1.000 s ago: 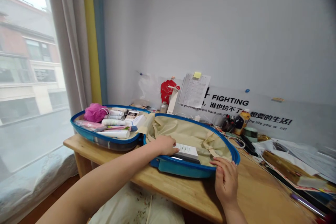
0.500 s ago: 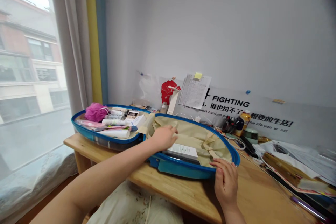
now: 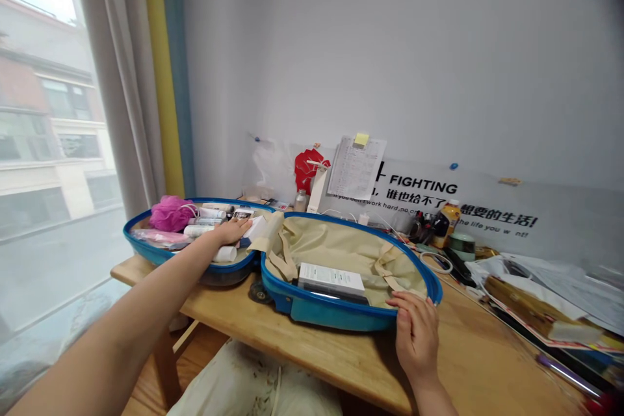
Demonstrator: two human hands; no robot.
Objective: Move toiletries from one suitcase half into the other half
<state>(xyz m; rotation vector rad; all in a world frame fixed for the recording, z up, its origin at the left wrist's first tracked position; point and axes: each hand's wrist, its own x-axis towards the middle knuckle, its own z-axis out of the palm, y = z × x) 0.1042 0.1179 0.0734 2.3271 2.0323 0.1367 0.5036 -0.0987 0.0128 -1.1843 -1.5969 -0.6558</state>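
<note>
Your left hand (image 3: 233, 230) lies flat, fingers spread and holding nothing, on the toiletry tubes (image 3: 207, 231) packed in the far half of the open blue suitcase (image 3: 312, 312), just right of the pink bath pouf (image 3: 168, 213). Those tubes look light, smooth and apt to roll, so pinch one around its middle rather than by the cap. Your right hand (image 3: 416, 331) rests loosely curled on the near rim of the beige-lined half, pressing rather than clasping, as far as this angle lets you tell. A white flat box (image 3: 331, 278) lies inside that half, near its front edge; it looks stiff and light, best lifted by its long sides. The case sits on the wooden desk (image 3: 468, 370).
</note>
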